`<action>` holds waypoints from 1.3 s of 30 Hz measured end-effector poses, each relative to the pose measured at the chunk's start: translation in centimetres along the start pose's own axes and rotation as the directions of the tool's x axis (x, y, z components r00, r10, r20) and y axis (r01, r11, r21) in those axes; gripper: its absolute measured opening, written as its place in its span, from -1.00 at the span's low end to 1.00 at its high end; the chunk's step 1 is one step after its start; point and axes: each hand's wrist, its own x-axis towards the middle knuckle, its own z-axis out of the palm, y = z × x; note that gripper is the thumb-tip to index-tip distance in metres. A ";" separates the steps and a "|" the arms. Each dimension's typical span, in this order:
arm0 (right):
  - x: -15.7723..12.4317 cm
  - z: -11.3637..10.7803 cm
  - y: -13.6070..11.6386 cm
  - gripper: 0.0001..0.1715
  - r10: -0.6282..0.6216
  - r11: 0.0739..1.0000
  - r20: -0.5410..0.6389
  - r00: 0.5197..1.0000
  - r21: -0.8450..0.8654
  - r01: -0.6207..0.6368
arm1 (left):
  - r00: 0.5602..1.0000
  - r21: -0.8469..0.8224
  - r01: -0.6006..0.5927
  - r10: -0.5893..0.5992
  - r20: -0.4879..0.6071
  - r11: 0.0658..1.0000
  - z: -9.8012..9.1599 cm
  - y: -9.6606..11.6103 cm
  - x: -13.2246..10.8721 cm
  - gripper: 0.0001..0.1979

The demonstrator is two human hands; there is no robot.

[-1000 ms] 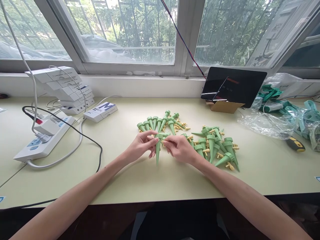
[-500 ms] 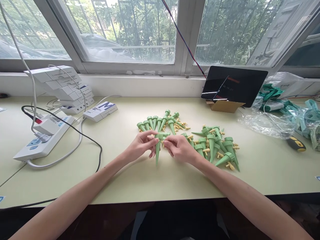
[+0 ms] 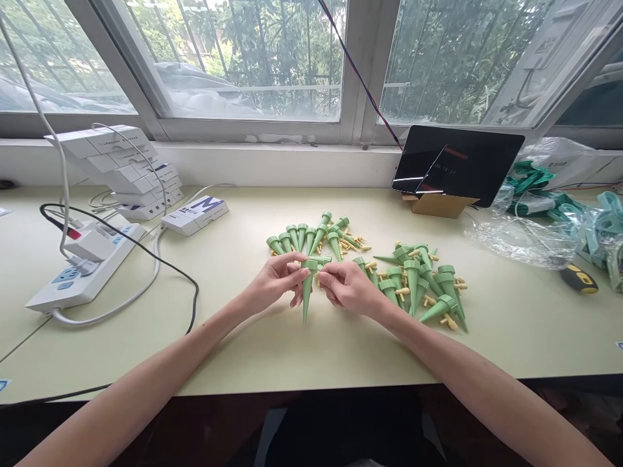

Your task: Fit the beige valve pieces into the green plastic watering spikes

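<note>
My left hand [image 3: 281, 280] is closed around the cap end of a green watering spike [image 3: 307, 299], whose point hangs downward above the table. Close against its cap, my right hand [image 3: 348, 285] pinches a small yellow valve, mostly hidden by the fingertips. Beyond my hands lies a group of green spikes [image 3: 310, 240] with yellow valves among them. On the right, near my right wrist, is a second heap of green spikes [image 3: 411, 282], pointing various ways, with yellow valves sticking out of their sides.
A power strip [image 3: 85, 279] with plugs and cables occupies the left, near stacked white boxes [image 3: 131, 172] and a single box [image 3: 195, 215]. At the back right a tablet [image 3: 455, 165] leans on a cardboard stand [image 3: 440, 205]. Clear plastic bags [image 3: 525, 240] and a yellow-black tool [image 3: 579, 279] lie far right.
Both hands keep the same grip and place, with the spike still between them. Only the camera view has shifted very slightly.
</note>
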 end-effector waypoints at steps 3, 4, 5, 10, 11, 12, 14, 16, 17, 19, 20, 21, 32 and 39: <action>0.0 0.1 -0.1 -0.62 -0.045 0.998 -0.021 0.999 -0.038 0.044 | 1.000 -0.012 0.005 -0.005 -0.007 1.000 0.0 0.0 0.0 -0.75; 0.0 0.1 -0.1 -0.62 -0.050 0.998 -0.032 0.998 -0.046 0.048 | 1.000 -0.019 0.004 -0.005 -0.010 1.000 0.0 0.0 0.0 -0.75; 0.0 0.2 0.0 -0.63 -0.047 0.998 -0.043 0.998 -0.048 0.045 | 1.000 -0.025 0.003 -0.003 -0.012 1.000 0.0 -0.1 0.0 -0.74; 0.0 0.3 0.1 -0.63 0.028 0.999 -0.019 0.999 0.026 -0.028 | 1.000 -0.008 0.001 -0.002 -0.013 1.000 0.0 -0.1 0.0 -0.74; 0.0 0.3 0.1 -0.62 0.041 0.998 -0.006 0.999 0.042 -0.040 | 1.000 -0.001 0.000 0.000 -0.012 1.000 0.0 -0.1 0.0 -0.74; 0.0 0.2 0.1 -0.62 0.048 0.998 0.002 0.999 0.051 -0.048 | 1.000 0.003 -0.003 0.003 -0.011 1.000 0.0 -0.2 0.0 -0.74; 0.0 0.2 0.0 -0.61 0.054 0.997 0.001 0.999 0.049 -0.054 | 1.000 0.002 -0.005 0.005 -0.004 1.000 -0.1 -0.3 0.1 -0.75; 0.1 0.2 0.0 -0.62 0.054 0.998 -0.014 0.998 0.027 -0.054 | 1.000 -0.005 0.001 -0.001 0.000 1.000 -0.2 -0.4 0.1 -0.75; 0.1 0.2 0.0 -0.62 0.051 0.999 -0.023 0.998 0.013 -0.051 | 1.000 -0.008 0.007 -0.007 -0.001 1.000 -0.2 -0.5 0.1 -0.75; 0.1 0.3 0.0 -0.62 0.036 0.999 -0.040 0.999 -0.021 -0.037 | 1.000 -0.013 0.024 -0.025 -0.010 1.000 -0.2 -0.6 0.2 -0.74; 0.1 0.3 0.0 -0.62 0.024 0.999 -0.048 0.999 -0.041 -0.026 | 0.999 -0.016 0.034 -0.034 -0.014 0.999 -0.1 -0.6 0.2 -0.74; 0.1 0.3 0.0 -0.62 0.010 0.998 -0.059 0.998 -0.062 -0.014 | 0.999 -0.021 0.045 -0.045 -0.017 0.999 -0.1 -0.6 0.2 -0.74; 0.3 0.5 0.5 -0.59 -0.093 0.979 -0.138 0.986 -0.193 0.066 | 0.989 -0.052 0.138 -0.141 -0.047 0.989 0.1 -0.3 0.4 -0.69; 0.1 0.7 0.3 -0.53 -0.139 0.966 -0.138 0.981 -0.235 0.105 | 0.978 -0.018 0.191 -0.192 -0.077 0.981 0.5 0.4 0.4 -0.64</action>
